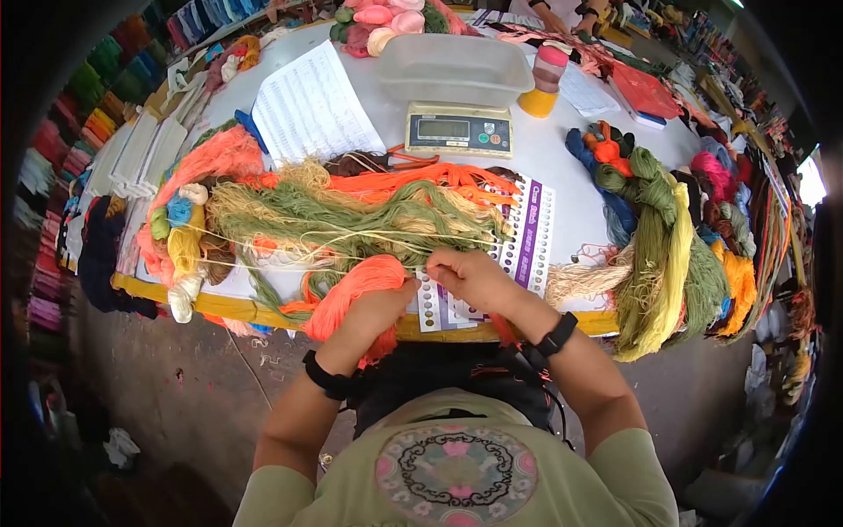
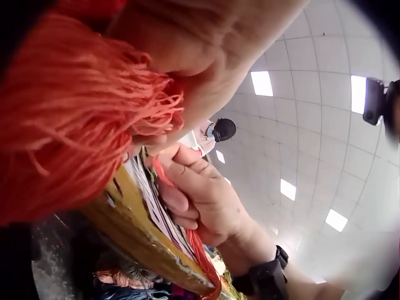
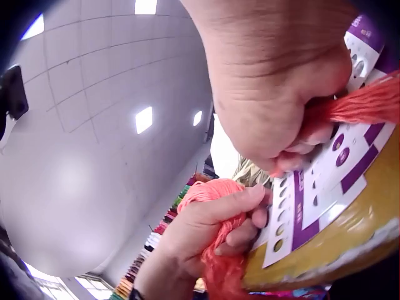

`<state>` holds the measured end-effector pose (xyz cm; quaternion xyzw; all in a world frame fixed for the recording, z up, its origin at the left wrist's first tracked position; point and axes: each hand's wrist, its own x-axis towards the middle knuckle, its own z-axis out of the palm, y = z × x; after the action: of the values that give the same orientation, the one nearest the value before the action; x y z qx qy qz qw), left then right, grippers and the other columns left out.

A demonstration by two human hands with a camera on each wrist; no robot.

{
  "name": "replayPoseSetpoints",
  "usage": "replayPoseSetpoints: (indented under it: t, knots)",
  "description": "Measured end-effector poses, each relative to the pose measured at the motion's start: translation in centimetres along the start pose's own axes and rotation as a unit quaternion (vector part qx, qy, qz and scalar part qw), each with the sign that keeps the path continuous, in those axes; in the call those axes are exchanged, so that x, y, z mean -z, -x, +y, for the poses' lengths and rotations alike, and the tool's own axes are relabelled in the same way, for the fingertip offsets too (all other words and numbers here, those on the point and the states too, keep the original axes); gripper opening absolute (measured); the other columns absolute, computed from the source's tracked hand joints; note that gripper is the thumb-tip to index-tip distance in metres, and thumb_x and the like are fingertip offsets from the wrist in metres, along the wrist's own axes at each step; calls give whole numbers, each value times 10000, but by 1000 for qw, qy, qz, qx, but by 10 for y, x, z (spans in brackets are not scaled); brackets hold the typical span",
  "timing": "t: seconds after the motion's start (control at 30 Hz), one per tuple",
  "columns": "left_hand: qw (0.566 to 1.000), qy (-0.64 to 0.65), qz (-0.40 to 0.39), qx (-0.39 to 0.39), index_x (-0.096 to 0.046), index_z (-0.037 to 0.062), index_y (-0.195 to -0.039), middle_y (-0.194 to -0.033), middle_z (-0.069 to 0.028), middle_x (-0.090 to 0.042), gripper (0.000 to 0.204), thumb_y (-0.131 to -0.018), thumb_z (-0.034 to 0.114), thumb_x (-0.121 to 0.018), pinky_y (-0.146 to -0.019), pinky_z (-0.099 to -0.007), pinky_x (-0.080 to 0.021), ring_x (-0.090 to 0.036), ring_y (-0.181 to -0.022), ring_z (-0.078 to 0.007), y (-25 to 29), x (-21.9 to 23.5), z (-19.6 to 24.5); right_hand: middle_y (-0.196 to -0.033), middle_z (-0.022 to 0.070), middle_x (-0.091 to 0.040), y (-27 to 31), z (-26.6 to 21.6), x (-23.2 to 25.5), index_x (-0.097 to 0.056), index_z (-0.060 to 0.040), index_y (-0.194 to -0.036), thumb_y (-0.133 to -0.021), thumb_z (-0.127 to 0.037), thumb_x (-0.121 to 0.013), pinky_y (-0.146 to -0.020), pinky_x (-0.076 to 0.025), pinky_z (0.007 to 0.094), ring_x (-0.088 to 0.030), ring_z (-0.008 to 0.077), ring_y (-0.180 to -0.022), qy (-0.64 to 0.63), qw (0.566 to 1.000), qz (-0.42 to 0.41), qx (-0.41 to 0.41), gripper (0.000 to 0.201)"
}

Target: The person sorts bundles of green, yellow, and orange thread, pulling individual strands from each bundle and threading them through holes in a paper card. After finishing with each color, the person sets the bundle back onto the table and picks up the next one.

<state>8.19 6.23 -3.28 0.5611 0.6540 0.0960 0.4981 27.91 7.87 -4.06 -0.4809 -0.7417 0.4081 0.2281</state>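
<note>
A thick hank of coral embroidery thread point(image 1: 356, 290) is gripped in my left hand point(image 1: 382, 309) at the table's front edge. In the right wrist view the left thumb point(image 3: 234, 203) lies over the hank, fingers curled around it. Close beside it, my right hand point(image 1: 474, 279) holds a thinner bundle of coral strands point(image 3: 369, 103), which trails out of the fist. The left wrist view shows these strands point(image 2: 199, 250) hanging below the right fingers. Under the hands lie white and purple thread cards point(image 1: 534, 228) with rows of holes.
Green and cream thread point(image 1: 369, 215) is heaped behind the hands. Further back stand a digital scale point(image 1: 458, 129) with a clear plastic tray point(image 1: 457, 70) and a written sheet point(image 1: 312, 105). More hanks point(image 1: 654, 237) hang over the right edge. Another person's hands point(image 1: 562, 19) show at the far side.
</note>
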Motion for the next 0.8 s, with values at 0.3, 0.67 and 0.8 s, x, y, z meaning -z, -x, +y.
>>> replayPoseSetpoints:
  t: [0.3,0.67,0.8]
  knots:
    - [936,342,-79,26,-622,-4,-785,-649,-59,-574,263,-883,240,-616,-519,-265,-374,-496,-560,-138,-8,-4,4,-608,26,-546,-3,-17,11,-515,-80,-953,-946,-156,-541,-528,-423,276,-495,109,-517,-68,995,-51,-60,80]
    - [988,142,52,17,-637,36,-877,-677,-36,-546,342,-936,333,-478,-579,-247,-409,-498,-624,-119,-15,40,-44,-696,117,-628,-2,-5,12,-516,-69,-973,-890,-254,-614,-610,-462,381,-626,268,-644,-18,997,-39,-60,226]
    - [956,286,-33,-56,-637,28,-938,-743,-35,-568,276,-936,274,-512,-606,-239,-422,-496,-641,-103,3,53,-41,-632,40,-573,-2,2,3,-526,-72,-998,-904,-200,-624,-505,-404,307,-517,137,-525,-37,999,-22,-8,187]
